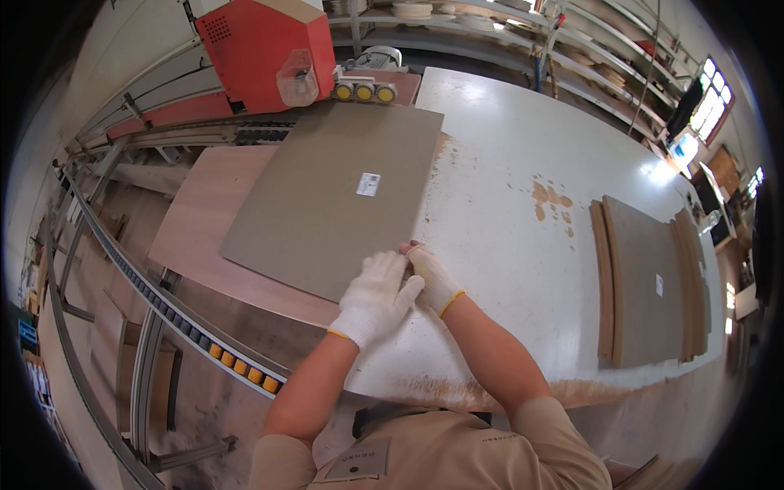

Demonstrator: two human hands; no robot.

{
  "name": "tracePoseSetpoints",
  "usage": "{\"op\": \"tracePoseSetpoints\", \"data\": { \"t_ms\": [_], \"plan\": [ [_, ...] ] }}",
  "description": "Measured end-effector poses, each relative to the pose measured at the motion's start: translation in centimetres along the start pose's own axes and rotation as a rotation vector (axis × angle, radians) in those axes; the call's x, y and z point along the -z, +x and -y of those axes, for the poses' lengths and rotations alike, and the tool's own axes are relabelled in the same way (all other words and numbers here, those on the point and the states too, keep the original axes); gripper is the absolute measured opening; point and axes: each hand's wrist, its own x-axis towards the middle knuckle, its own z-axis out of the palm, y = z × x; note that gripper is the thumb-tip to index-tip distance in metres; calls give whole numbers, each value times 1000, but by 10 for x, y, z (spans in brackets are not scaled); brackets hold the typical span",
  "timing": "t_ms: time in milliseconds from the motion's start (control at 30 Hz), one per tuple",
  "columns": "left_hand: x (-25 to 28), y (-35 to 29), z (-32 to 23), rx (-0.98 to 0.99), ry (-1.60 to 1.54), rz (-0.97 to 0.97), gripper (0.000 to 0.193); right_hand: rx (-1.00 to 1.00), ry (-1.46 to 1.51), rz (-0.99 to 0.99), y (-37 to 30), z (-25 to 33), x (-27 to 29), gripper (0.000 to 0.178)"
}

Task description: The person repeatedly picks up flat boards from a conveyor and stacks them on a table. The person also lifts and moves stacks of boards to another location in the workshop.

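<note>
A grey-brown rectangular board (327, 196) with a small white label (368, 184) lies flat. It reaches from the red machine toward me, partly over a pinkish board (208, 192). My left hand (376, 298), in a white knit glove, rests on its near right corner, fingers stretched forward and thumb out to the right. Close against it, my right hand (433, 282), gloved too with bare fingertips showing, touches the board's right edge. Its fingers are bent and partly hidden behind the left hand, so I cannot tell whether they grip the edge.
The white worktable (506, 269) carries dust stains and, at its right, stacked grey-brown boards (645, 286). A red machine housing (265, 53) with yellow round parts (364, 92) stands at the far left. A curved rail (163, 306) runs at left; shelves (457, 33) line the back.
</note>
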Motion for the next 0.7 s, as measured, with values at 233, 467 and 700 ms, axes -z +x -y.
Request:
{"op": "tracePoseSetpoints", "data": {
  "t_ms": [233,467,700],
  "plan": [
    [57,12,116,462,361,-569,54,157,-69,-177,-25,-3,60,53],
    [54,20,148,590,31,-45,71,334,-286,-410,-53,1,170,74],
    [36,29,85,-189,345,175,30,551,-113,-180,-123,0,260,41]
  ]
}}
